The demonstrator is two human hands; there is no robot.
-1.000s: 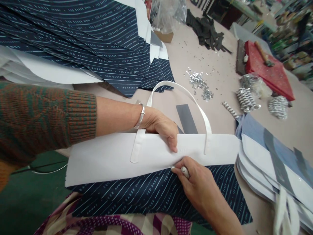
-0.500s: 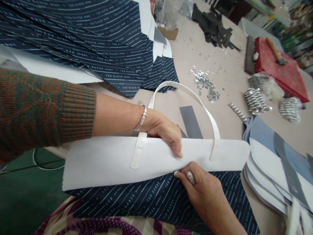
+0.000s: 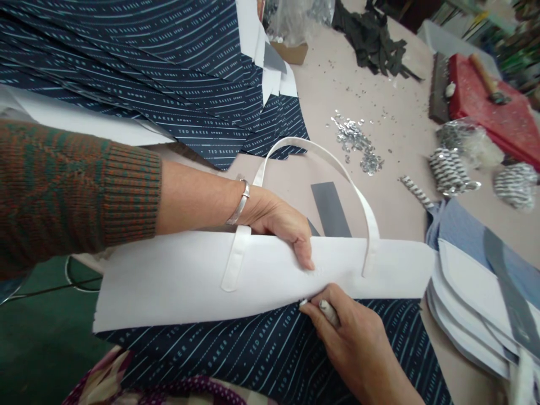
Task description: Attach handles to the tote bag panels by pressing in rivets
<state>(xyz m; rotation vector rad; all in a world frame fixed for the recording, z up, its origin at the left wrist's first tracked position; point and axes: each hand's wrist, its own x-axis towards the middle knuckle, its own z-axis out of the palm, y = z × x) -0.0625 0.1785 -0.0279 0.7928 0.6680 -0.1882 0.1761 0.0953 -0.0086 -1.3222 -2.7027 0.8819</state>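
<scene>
Across my lap and the table edge lies a white bag panel (image 3: pixel 169 281) with a white strap handle (image 3: pixel 358 197) arching from it. Dark blue fabric printed with slanted lines and lettering (image 3: pixel 236 349) joins its lower edge. My left hand (image 3: pixel 287 222) grips the panel's upper edge, thumb on the white face, fingers hidden behind. Below it, my right hand (image 3: pixel 350 332) is closed at the seam between white and blue, thumb and finger pinched together. A whitish, stick-like tool (image 3: pixel 329 312) pokes out of its grip; the tool's tip is hidden.
Stacked blue printed pieces (image 3: pixel 169 73) cover the far left. Small silver metal parts (image 3: pixel 356 140) lie scattered behind the handle, near a grey strip (image 3: pixel 331 208). At right are a pile of white flaps (image 3: pixel 472 281), striped rolls (image 3: pixel 449 171) and a hammer (image 3: pixel 489 79) on a red slab.
The view has shifted slightly, and the panel's left end reaches a little farther left. Both hands keep their grip at nearly the same spots.
</scene>
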